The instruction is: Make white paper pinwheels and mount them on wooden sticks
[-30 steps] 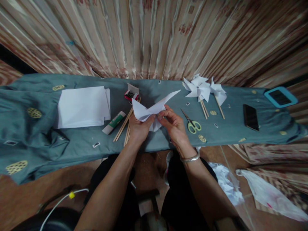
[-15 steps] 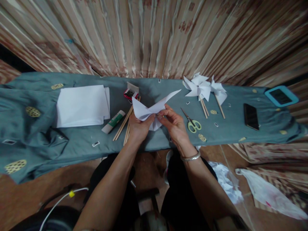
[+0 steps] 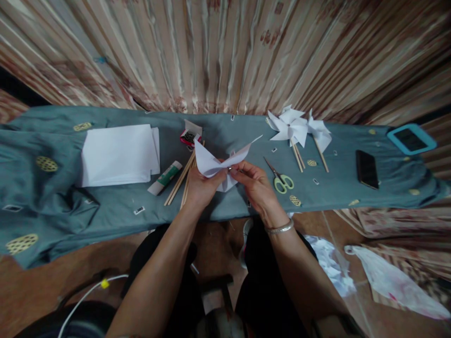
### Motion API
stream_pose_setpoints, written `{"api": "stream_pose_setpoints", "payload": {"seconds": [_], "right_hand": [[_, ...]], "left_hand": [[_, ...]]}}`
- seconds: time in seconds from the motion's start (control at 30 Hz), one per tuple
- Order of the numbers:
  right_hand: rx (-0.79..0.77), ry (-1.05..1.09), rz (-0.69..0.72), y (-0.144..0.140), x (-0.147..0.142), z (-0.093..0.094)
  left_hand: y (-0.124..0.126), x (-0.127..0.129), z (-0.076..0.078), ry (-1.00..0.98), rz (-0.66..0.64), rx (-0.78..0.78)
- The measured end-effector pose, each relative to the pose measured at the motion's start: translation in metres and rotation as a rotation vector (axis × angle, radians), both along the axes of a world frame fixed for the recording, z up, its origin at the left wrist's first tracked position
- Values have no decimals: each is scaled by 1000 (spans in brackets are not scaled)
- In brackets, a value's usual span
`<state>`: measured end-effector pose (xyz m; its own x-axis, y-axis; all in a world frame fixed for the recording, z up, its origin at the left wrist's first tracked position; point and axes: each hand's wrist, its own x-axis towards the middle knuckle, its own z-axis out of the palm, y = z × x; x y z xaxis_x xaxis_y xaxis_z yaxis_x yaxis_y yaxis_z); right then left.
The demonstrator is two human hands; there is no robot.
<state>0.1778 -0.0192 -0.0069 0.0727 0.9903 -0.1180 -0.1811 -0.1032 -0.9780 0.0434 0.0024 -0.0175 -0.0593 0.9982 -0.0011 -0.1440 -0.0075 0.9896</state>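
Observation:
A white paper pinwheel point(image 3: 207, 162), its blades curled toward the middle, is held above the cloth in front of me. My left hand point(image 3: 202, 188) is closed on its left and lower side, thumb near the centre. At that centre my right hand point(image 3: 252, 180) pinches a small dark pin point(image 3: 229, 169) between thumb and fingers; its tip is hidden. Close behind the left hand lie several wooden sticks point(image 3: 179, 180). Beyond them is an opened red-and-white box point(image 3: 190, 135) of small dark pieces. Green-handled scissors point(image 3: 280, 179) rest right of my right hand.
A green-and-white glue stick point(image 3: 165, 178) lies beside a stack of white paper point(image 3: 118, 155). Pinwheels on sticks point(image 3: 291, 126) lie at the back right. Farther right are a black phone point(image 3: 367, 169) and a blue-framed tablet point(image 3: 411, 139). A curtain point(image 3: 211, 56) hangs behind the table.
The pinwheel has tilted slightly and its right blade has dropped a little and curled inward. Both hands keep their hold at nearly the same place.

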Motion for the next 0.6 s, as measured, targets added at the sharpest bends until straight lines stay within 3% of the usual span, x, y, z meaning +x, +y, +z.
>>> {"api": "stream_pose_setpoints", "payload": {"seconds": [0.37,0.6], "right_hand": [[-12,40,36,-1,-2,5],[53,-61,-19,-1,-1,-1]], "left_hand": [[0,-5,-3,-17,-73,17],[0,-7,-4,8,-54,-4]]}}
